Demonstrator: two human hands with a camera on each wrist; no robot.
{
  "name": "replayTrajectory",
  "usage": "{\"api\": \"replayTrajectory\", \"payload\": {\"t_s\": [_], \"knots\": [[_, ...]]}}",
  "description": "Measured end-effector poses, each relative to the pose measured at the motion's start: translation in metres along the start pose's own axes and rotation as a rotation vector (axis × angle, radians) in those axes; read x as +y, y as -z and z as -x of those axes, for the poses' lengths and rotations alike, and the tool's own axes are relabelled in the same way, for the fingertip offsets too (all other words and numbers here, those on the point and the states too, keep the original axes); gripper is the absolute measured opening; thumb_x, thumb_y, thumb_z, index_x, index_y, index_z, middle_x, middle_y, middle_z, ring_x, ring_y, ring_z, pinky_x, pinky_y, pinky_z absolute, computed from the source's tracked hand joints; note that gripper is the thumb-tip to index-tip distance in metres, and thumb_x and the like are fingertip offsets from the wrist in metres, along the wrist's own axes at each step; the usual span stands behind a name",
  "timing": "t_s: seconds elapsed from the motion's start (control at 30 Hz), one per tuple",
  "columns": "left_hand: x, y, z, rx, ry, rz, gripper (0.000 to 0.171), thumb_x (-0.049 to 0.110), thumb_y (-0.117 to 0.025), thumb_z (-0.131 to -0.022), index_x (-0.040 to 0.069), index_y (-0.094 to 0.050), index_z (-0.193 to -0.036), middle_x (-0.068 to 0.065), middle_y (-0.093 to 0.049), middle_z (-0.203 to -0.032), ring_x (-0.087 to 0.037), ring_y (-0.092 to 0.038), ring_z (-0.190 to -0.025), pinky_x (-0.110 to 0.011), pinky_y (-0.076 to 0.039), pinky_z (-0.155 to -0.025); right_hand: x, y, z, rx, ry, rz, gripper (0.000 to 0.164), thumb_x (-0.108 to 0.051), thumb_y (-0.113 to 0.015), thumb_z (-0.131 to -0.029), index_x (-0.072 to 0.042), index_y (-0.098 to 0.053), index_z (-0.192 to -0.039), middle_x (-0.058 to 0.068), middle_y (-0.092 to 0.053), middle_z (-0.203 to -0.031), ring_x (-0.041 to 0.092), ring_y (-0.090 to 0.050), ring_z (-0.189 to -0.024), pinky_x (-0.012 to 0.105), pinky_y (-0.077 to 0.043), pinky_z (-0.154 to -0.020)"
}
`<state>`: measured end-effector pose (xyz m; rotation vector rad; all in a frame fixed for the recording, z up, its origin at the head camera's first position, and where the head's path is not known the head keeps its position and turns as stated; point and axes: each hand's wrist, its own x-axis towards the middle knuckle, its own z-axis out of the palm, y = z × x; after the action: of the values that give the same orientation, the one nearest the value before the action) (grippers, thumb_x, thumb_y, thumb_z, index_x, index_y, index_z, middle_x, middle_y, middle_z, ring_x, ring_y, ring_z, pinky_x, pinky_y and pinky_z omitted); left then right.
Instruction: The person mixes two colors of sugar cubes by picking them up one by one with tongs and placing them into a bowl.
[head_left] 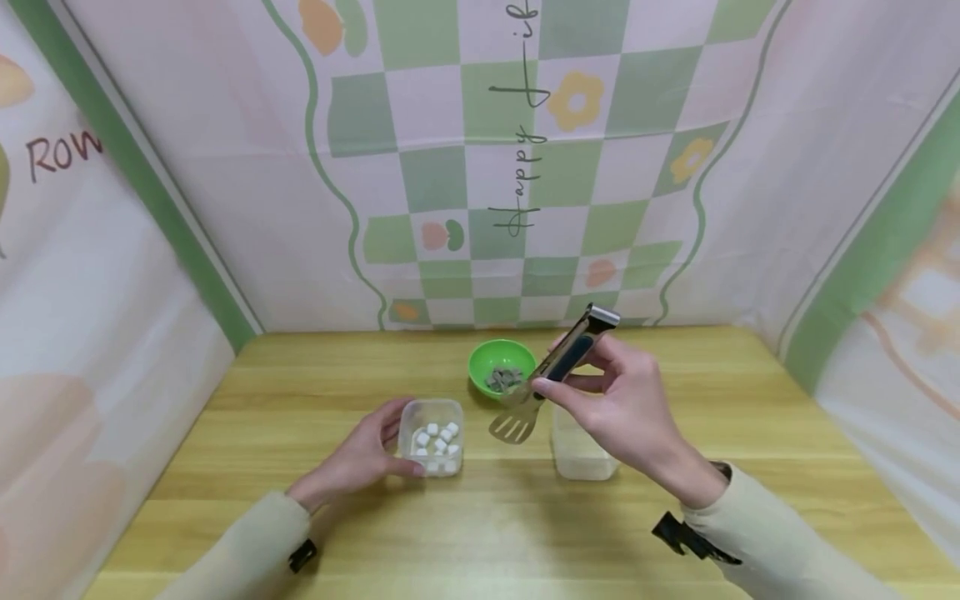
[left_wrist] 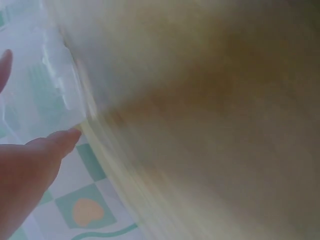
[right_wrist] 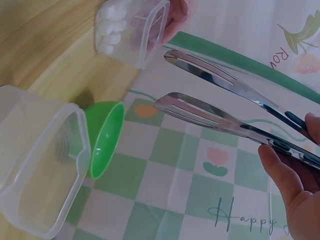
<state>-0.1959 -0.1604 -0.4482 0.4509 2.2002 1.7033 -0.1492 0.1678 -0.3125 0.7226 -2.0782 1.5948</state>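
My left hand (head_left: 367, 450) curves round the side of a small clear plastic container (head_left: 431, 408) that holds several white cubes (head_left: 442, 444); its thumb lies along the near side. In my right hand (head_left: 626, 404) is a pair of metal tongs (head_left: 570, 354), gripped by the dark handle pads between thumb and fingers. The slotted ends of the tongs (right_wrist: 200, 112) stand apart in the right wrist view, with nothing between them. From the head they overlap the near edge of a green bowl (head_left: 480, 367), which has grey pieces (head_left: 504, 379) in it.
A second clear container (head_left: 585, 467) stands under my right hand, partly hidden by it; no contents show inside. The wooden table (head_left: 300, 383) meets a checked cloth backdrop (head_left: 495, 175) behind the bowl. Cloth walls (head_left: 82, 333) rise on both sides.
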Motion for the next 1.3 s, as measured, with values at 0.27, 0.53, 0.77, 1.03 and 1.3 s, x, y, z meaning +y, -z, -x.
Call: {"api": "replayTrajectory", "payload": {"t_s": [0.27,0.53,0.77,1.03,1.3], "knots": [[-0.002,-0.002,-0.001,0.001,-0.006,0.026,0.109,-0.004,-0.09,-0.074,-0.009,-0.024,-0.16,-0.03,-0.036,-0.162,-0.046,-0.04,-0.147,-0.05,-0.034,-0.121,0.004,-0.015,-0.007,-0.031,-0.015,-0.031,0.035,0.015,-0.085,-0.079,0.004,-0.069,-0.108,0.012,-0.073,-0.105,0.023,-0.075,-0.094,0.037,-0.066,-0.077],[-0.001,-0.002,-0.002,-0.034,-0.015,0.03,0.114,-0.004,-0.09,-0.073,-0.007,-0.02,-0.163,-0.029,-0.031,-0.165,-0.045,-0.037,-0.149,-0.05,-0.033,-0.122,0.004,-0.033,-0.014,-0.071,-0.027,-0.023,0.032,0.01,-0.086,-0.082,0.002,-0.069,-0.108,0.009,-0.073,-0.103,0.024,-0.074,-0.091,0.034,-0.066,-0.077],[-0.001,0.0,-0.003,-0.062,-0.032,0.043,0.111,-0.004,-0.09,-0.074,-0.008,-0.022,-0.162,-0.027,-0.034,-0.164,-0.044,-0.039,-0.148,-0.049,-0.033,-0.122,0.006,-0.047,-0.019,-0.104,-0.033,-0.041,0.029,0.005,-0.087,-0.083,-0.002,-0.07,-0.106,0.006,-0.075,-0.1,0.022,-0.074,-0.089,0.034,-0.066,-0.077],[-0.002,-0.001,-0.004,-0.048,-0.025,0.048,0.109,-0.003,-0.091,-0.073,-0.007,-0.027,-0.161,-0.025,-0.039,-0.162,-0.043,-0.043,-0.146,-0.046,-0.036,-0.121,0.018,-0.064,-0.022,-0.119,-0.062,-0.026,0.027,0.004,-0.086,-0.084,0.001,-0.071,-0.105,0.008,-0.073,-0.092,0.022,-0.074,-0.084,0.033,-0.066,-0.077],[-0.002,0.0,-0.003,-0.074,-0.042,0.004,0.114,-0.002,-0.092,-0.072,-0.005,-0.023,-0.163,-0.024,-0.034,-0.165,-0.041,-0.036,-0.15,-0.046,-0.031,-0.123,0.03,-0.08,-0.021,-0.145,-0.068,0.001,0.025,0.005,-0.086,-0.083,-0.003,-0.07,-0.099,0.004,-0.073,-0.087,0.019,-0.074,-0.081,0.031,-0.066,-0.073]]}}
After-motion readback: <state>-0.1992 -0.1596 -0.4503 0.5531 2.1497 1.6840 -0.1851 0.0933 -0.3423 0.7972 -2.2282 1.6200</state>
